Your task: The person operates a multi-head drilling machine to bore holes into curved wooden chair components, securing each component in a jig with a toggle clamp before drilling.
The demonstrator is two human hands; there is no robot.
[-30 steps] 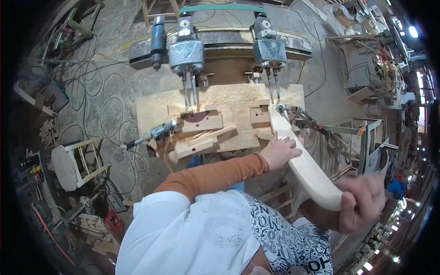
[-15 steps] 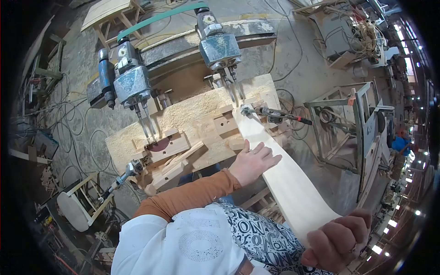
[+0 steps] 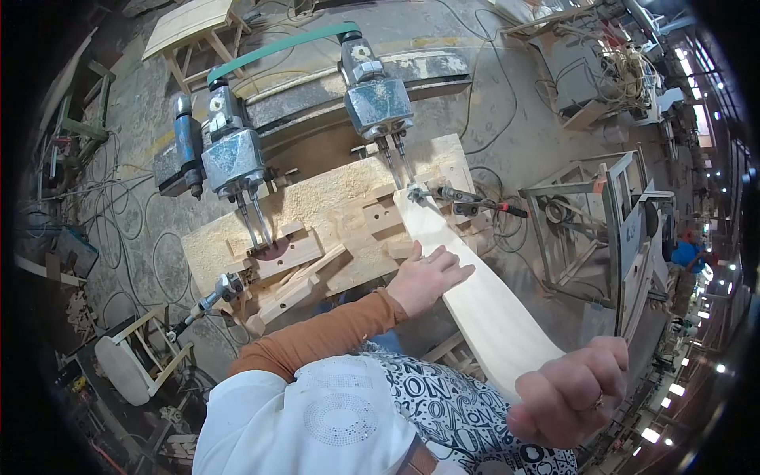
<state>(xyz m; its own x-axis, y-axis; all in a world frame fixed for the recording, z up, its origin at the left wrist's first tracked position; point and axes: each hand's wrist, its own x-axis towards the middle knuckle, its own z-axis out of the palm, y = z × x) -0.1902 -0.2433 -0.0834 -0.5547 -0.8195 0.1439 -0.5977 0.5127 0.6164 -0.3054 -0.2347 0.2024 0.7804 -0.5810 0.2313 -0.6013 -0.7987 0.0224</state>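
A long pale wooden board (image 3: 484, 305), wider toward me, runs from the drilling machine's work table (image 3: 328, 190) down to my body. My left hand (image 3: 431, 281) lies on the board about midway, fingers stretched across its face and thumb pointing to the far end. Curled into a fist, my right hand (image 3: 570, 392) is at the board's wide near end and hides that end. A clamp with a red-tipped lever (image 3: 467, 198) sits over the far end. Just beyond it, two drill bits (image 3: 397, 162) point down from the right drill head (image 3: 378, 103).
A second drill head (image 3: 232, 158) stands over a wooden jig (image 3: 289, 257) at left, linked by a green belt (image 3: 281, 49). Sawdust covers the table's back. Another clamp (image 3: 210, 301) is at its left corner. A metal frame cart (image 3: 594, 229) stands right, a chair frame (image 3: 142, 356) lower left.
The whole view has shifted and turned slightly, and the board and both hands appear a little further left. Both hands keep their places on the board.
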